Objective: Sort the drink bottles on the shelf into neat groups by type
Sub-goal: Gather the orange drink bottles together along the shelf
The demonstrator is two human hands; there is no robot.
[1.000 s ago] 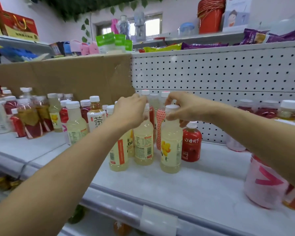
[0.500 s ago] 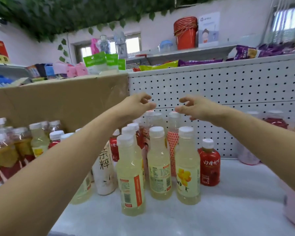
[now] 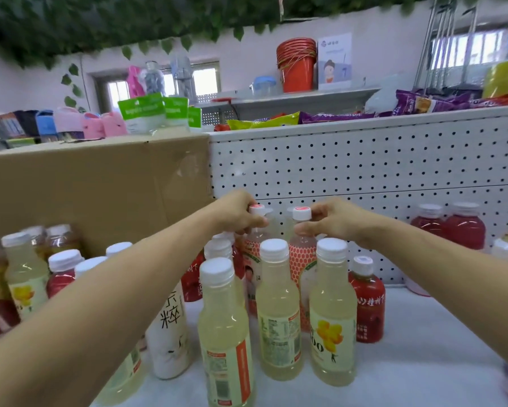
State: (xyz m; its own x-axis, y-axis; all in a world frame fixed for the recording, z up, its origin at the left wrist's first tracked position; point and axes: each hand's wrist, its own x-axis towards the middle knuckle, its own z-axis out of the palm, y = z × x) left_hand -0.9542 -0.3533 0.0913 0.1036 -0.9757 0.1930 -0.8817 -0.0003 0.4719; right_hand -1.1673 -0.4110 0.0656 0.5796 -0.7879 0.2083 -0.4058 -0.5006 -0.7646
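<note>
Observed: left hand (image 3: 236, 214) curled round the neck of one honeycomb-label bottle (image 3: 251, 249); right hand (image 3: 333, 220) pinching the neck of its twin (image 3: 298, 259). Both upright, hands apart. At 6 o'clock, three smooth pale-yellow bottles (image 3: 279, 318), ribbed white caps; perforated pegboard (image 3: 364, 160) at 12.

Both arms reach fwd toward the pegboard (image 3: 364, 171), bare forearms converging, w/ the hands level and near each other just in front of its lower left part. L hand (image 3: 235, 212), knuckles up, curls fingers and thumb round the neck of the left honeycomb bottle (image 3: 252, 254) under its cap. R hand (image 3: 332, 220) mirrors it, pinching the neck of the right honeycomb bottle (image 3: 300, 259) btw thumb and fingers.
</note>
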